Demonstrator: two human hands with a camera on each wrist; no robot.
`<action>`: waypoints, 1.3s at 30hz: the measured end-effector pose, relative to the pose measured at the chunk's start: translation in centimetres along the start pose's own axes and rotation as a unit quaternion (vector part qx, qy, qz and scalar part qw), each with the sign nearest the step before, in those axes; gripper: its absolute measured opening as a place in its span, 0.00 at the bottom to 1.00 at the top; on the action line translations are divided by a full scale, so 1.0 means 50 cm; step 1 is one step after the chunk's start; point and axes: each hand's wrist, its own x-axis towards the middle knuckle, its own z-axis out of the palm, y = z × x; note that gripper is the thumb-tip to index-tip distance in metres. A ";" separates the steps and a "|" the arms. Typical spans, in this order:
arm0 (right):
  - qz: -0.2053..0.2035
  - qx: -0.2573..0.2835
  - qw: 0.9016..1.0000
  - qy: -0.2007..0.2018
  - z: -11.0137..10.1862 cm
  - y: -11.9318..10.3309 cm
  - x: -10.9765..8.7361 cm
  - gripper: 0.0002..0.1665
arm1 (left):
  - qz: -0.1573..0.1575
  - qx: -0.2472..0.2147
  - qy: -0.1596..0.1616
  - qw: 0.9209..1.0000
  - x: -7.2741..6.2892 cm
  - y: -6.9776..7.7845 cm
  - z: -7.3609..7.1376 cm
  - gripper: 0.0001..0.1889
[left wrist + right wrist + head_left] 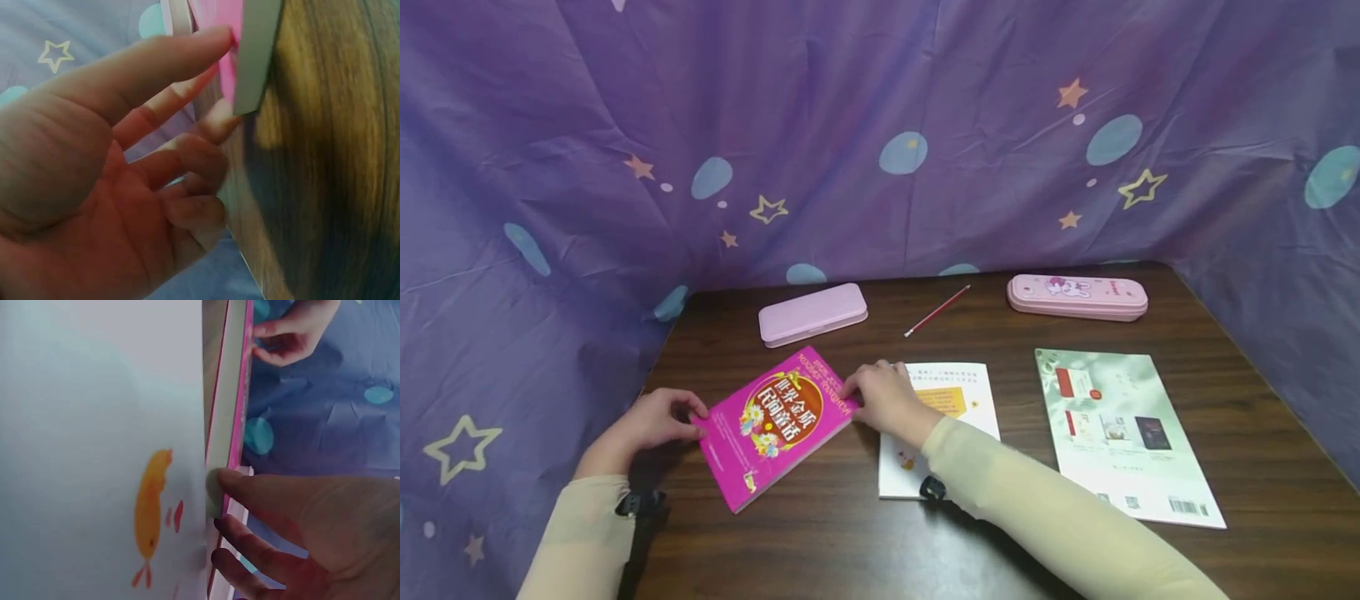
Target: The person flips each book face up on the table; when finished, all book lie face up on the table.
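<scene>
A magenta book (775,421) with Chinese lettering and a flower picture lies aslant at the left of the table. My left hand (658,421) pinches its left edge between thumb and fingers; the left wrist view shows the thumb (200,50) against the pink cover. At the opposite corner, my right hand (883,400) grips the book, and in the right wrist view its thumb (237,481) lies on the page edge. Below the right hand and forearm is a white book (898,475) with a yellow panel, partly covered by them.
A plain pink pencil case (812,313) lies behind the magenta book. Right of it are a red pencil (938,311) and a pink pencil case with a rabbit print (1078,297). A pale green booklet (1127,433) lies at the right. Purple cloth (820,108) surrounds the wooden table (820,550).
</scene>
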 end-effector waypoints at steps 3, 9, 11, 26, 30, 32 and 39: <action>0.001 -0.006 1.000 0.001 0.001 0.002 0.012 0.19 | -0.006 -0.009 -0.025 1.000 -0.009 0.005 -0.001 0.15; 0.007 -0.019 1.000 0.010 -0.002 0.010 0.036 0.19 | 0.015 -0.023 -0.061 0.998 -0.025 0.016 -0.002 0.14; 0.012 -0.023 0.999 0.019 -0.003 0.013 0.043 0.19 | 0.022 -0.025 -0.078 0.996 -0.030 0.021 -0.004 0.13; 0.050 -0.004 0.998 0.050 0.013 0.009 0.087 0.18 | 0.052 -0.131 -0.183 0.973 -0.053 0.047 0.012 0.11; 0.043 0.011 0.998 0.051 0.015 0.013 0.099 0.18 | 0.052 -0.128 -0.179 0.974 -0.054 0.050 0.020 0.10; 0.038 0.020 0.998 0.052 0.017 0.016 0.104 0.18 | 0.054 -0.118 -0.174 0.976 -0.054 0.052 0.022 0.10; 0.023 0.030 0.998 0.048 0.024 0.026 0.117 0.18 | 0.035 -0.095 -0.182 0.978 -0.056 0.076 0.031 0.11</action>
